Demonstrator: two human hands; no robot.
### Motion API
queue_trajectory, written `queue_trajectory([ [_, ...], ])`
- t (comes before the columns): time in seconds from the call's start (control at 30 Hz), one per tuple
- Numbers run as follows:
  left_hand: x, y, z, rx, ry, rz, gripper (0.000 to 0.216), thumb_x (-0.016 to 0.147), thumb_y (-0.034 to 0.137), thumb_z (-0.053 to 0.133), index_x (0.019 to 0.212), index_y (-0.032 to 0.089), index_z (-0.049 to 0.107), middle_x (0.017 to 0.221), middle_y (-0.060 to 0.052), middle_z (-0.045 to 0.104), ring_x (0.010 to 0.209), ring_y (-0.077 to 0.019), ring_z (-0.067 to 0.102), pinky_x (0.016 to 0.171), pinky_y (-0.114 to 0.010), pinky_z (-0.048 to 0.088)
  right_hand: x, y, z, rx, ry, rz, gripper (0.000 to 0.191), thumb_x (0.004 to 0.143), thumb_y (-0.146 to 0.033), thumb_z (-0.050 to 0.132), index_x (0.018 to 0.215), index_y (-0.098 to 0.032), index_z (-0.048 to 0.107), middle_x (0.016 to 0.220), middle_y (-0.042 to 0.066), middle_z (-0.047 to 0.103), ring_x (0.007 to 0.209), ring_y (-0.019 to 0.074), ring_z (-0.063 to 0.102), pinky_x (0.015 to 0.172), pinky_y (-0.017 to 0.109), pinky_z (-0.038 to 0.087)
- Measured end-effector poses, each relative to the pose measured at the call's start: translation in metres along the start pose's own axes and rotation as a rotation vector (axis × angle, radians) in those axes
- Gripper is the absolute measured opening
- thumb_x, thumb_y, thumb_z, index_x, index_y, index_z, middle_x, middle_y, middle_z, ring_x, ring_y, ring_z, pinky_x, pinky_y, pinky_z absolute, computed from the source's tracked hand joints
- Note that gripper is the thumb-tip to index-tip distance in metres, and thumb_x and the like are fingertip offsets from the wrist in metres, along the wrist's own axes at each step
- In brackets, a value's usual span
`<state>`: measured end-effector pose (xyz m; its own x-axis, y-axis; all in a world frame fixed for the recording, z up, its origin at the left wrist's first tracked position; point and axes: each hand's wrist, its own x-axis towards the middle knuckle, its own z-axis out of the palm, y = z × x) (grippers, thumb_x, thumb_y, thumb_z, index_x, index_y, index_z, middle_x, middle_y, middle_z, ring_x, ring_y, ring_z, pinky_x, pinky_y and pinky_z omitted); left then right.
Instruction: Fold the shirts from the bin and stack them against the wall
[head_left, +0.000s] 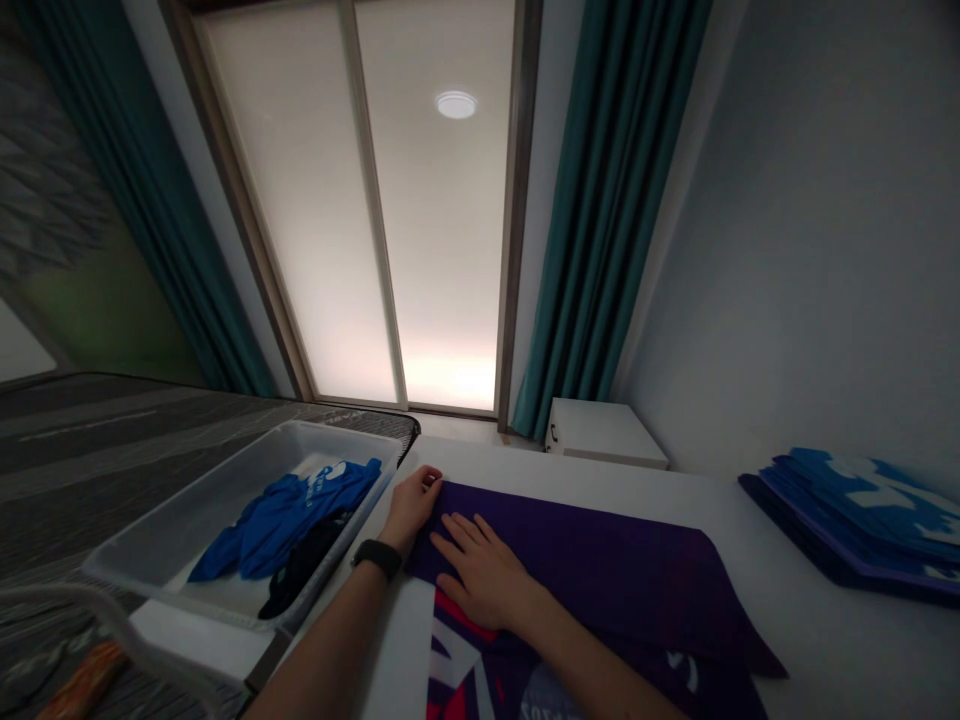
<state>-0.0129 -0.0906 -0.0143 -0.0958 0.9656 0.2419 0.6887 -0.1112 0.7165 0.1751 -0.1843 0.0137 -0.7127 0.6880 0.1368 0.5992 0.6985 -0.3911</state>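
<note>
Purple garment lies beneath right hand, palm flat, nothing grasped; left hand pinches its far-left corner.

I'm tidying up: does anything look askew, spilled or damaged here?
Nothing looks spilled or damaged. The purple garment is slightly askew: its pointed right-hand corner juts out past the layer beneath, so the edges don't line up.

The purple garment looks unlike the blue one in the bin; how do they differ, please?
The purple garment lies mostly smooth on the table; the blue garment lies crumpled in the bin. The right hand rests on the purple garment; no hand touches the blue garment. Both bear white print.
</note>
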Motion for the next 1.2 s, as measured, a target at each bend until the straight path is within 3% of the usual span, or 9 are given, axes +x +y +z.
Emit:
queue_trajectory([
  [0.27, -0.001, 0.001, -0.002, 0.090, 0.011, 0.064, 0.014, 0.086, 0.020, 0.051, 0.091, 0.019, 0.064, 0.081, -0.002, 0.070, 0.072, -0.0166, 0.066, 0.072, -0.026, 0.046, 0.000, -0.003, -0.001, -0.035, -0.040, 0.016, 0.062, 0.099, -0.047, 0.026, 0.151, -0.013, 0.022, 0.157, 0.012, 0.023, 0.146, 0.0210, 0.015, 0.119, 0.045, 0.008],
  [0.43, -0.003, 0.001, -0.002, 0.150, 0.009, 0.103, 0.015, 0.087, 0.019, 0.050, 0.092, 0.019, 0.064, 0.084, -0.003, 0.069, 0.076, -0.0172, 0.065, 0.075, -0.026, 0.046, -0.001, -0.003, -0.002, -0.028, -0.047, -0.003, 0.059, 0.099, -0.049, 0.026, 0.149, -0.017, 0.030, 0.157, 0.010, 0.022, 0.146, 0.0222, 0.014, 0.119, 0.047, 0.007],
  [0.57, -0.003, 0.004, -0.005, 0.197, 0.011, 0.108, 0.019, 0.089, 0.019, 0.046, 0.097, 0.019, 0.063, 0.085, -0.004, 0.068, 0.079, -0.0180, 0.065, 0.078, -0.028, 0.047, 0.001, -0.001, -0.007, 0.010, -0.059, 0.039, 0.059, 0.100, -0.045, 0.025, 0.151, -0.016, 0.026, 0.158, 0.009, 0.021, 0.146, 0.0219, 0.014, 0.118, 0.046, 0.011],
  [0.7, -0.010, 0.016, -0.013, 0.267, 0.019, 0.144, 0.026, 0.089, 0.022, 0.047, 0.110, 0.017, 0.063, 0.106, -0.011, 0.067, 0.102, -0.0244, 0.061, 0.092, -0.036, 0.044, -0.002, 0.007, -0.020, -0.014, -0.006, 0.065, 0.058, 0.099, -0.041, 0.028, 0.150, -0.014, 0.026, 0.156, 0.010, 0.024, 0.145, 0.0218, 0.018, 0.119, 0.046, 0.012],
  [0.83, -0.039, 0.039, -0.009, 0.466, -0.064, 0.359, 0.044, 0.093, 0.031, 0.046, 0.134, 0.017, 0.051, 0.142, -0.013, 0.049, 0.131, -0.0285, 0.043, 0.107, -0.043, 0.034, -0.021, 0.026, -0.034, -0.093, 0.019, 0.150, 0.058, 0.099, -0.040, 0.030, 0.149, -0.012, 0.029, 0.155, 0.012, 0.027, 0.144, 0.0230, 0.021, 0.118, 0.046, 0.013],
  [0.97, -0.071, 0.058, 0.012, 0.547, -0.172, 0.561, 0.054, 0.096, 0.041, 0.041, 0.144, 0.018, 0.040, 0.153, -0.010, 0.036, 0.140, -0.0248, 0.033, 0.114, -0.042, 0.026, -0.055, 0.050, -0.045, -0.168, 0.029, 0.320, 0.060, 0.098, -0.042, 0.028, 0.149, -0.009, 0.030, 0.155, 0.012, 0.025, 0.144, 0.0242, 0.020, 0.118, 0.045, 0.012],
  [1.2, -0.078, 0.056, 0.033, 0.573, -0.249, 0.572, 0.055, 0.096, 0.046, 0.037, 0.144, 0.020, 0.042, 0.151, -0.009, 0.038, 0.140, -0.0260, 0.033, 0.114, -0.046, 0.027, -0.113, 0.079, -0.046, -0.213, 0.010, 0.545, 0.067, 0.097, -0.052, 0.025, 0.150, -0.012, 0.027, 0.157, 0.010, 0.019, 0.145, 0.0242, 0.015, 0.118, 0.048, 0.010],
])
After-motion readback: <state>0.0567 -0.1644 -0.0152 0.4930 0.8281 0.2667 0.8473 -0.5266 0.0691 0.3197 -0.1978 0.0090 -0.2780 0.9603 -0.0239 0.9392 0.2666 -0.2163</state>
